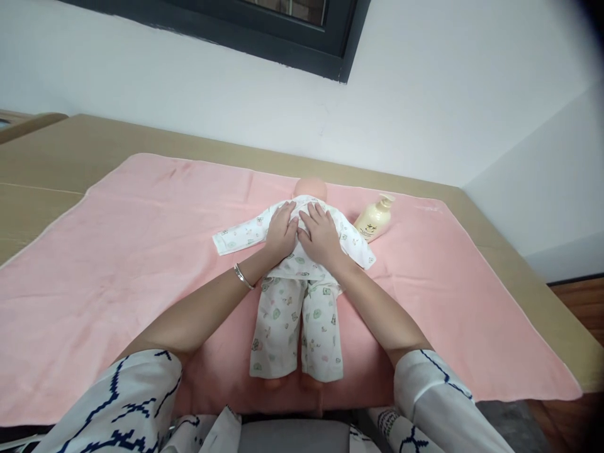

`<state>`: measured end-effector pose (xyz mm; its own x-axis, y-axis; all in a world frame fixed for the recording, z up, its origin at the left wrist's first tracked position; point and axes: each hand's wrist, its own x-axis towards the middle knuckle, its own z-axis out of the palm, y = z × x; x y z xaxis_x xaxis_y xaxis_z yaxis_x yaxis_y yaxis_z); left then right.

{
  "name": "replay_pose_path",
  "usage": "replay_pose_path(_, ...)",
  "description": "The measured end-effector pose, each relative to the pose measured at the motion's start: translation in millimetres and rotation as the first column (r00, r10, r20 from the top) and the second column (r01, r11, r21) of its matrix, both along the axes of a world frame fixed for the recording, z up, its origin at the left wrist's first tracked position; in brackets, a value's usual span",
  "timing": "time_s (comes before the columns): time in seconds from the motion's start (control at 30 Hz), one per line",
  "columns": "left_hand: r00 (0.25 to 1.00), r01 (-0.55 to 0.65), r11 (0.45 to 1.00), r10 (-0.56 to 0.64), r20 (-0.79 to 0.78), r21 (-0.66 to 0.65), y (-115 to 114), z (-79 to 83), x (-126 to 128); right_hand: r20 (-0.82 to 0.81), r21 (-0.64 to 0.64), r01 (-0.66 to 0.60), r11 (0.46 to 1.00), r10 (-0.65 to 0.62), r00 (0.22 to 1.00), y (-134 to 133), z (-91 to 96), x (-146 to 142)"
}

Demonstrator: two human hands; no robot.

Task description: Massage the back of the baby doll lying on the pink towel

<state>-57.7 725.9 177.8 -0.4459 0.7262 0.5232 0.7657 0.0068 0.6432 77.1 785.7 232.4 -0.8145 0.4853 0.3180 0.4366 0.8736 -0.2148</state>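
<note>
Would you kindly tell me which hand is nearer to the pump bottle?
Right. The right hand rests on the doll's shirt, left of the pump bottle; the left hand, also on the shirt, lies farther left.

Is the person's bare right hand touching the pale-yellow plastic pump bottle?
Apart. The head view shows a white printed cloth sleeve between the right hand and the pump bottle.

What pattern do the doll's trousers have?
The trousers are white with small scattered prints, some green, in the head view.

Outward of my right hand (321, 236), a bottle (374, 219) blocks the way; my left hand (282, 233) has free room leftward over the pink blanket (117, 270).
</note>
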Motion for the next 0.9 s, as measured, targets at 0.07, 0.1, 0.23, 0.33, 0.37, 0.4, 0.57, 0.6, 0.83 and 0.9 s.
replay_pose_path(0.07, 1.000, 0.003, 1.000, -0.003, -0.010, 0.000, 0, -0.7, -1, -0.037, -0.006, 0.016, 1.000, -0.016, 0.999, 0, -1.0, 0)
replay_pose_path(0.1, 1.000, 0.007, 1.000, -0.007, -0.018, -0.001, 1, -1.0, -1, -0.070, 0.002, 0.035, 0.999, -0.035, 0.997, 0, -0.9, 0)
replay_pose_path(0.23, 0.999, 0.003, 1.000, -0.004, -0.034, -0.017, 1, 0.4, -1, -0.038, 0.011, 0.068, 0.998, -0.067, 0.997, -1, -1.6, 0)
replay_pose_path(0.33, 0.999, -0.012, 0.999, 0.009, -0.049, -0.044, 1, 4.2, 0, 0.062, -0.025, 0.047, 0.999, -0.045, 0.997, -2, -0.6, -2)
replay_pose_path(0.37, 0.998, -0.015, 0.998, 0.012, -0.062, -0.054, 0, 6.1, 0, 0.077, -0.040, 0.038, 0.998, -0.035, 0.996, -2, 1.8, -1)
replay_pose_path(0.4, 0.997, -0.019, 0.998, 0.014, -0.079, -0.066, -1, 8.4, 2, 0.085, -0.055, 0.029, 0.998, -0.024, 0.996, -3, 5.7, 0)
replay_pose_path(0.57, 0.980, 0.006, 0.990, -0.035, -0.197, -0.142, -9, 28.4, 24, 0.029, -0.114, -0.020, 0.993, 0.023, 0.999, -11, 47.1, 22)
replay_pose_path(0.6, 0.973, 0.051, 0.988, -0.082, -0.218, -0.146, -11, 34.2, 31, -0.009, -0.115, -0.025, 0.993, 0.024, 1.000, -10, 57.9, 30)
replay_pose_path(0.83, 0.820, 0.420, 0.905, -0.410, 0.400, 0.067, 7, 80.9, 81, 0.101, -0.132, 0.197, 0.971, -0.185, 0.978, 26, 110.1, 99)
replay_pose_path(0.9, 0.529, 0.481, 0.856, -0.456, 0.715, 0.191, 27, 94.0, 90, 0.202, -0.145, 0.275, 0.950, -0.244, 0.949, 41, 113.2, 113)
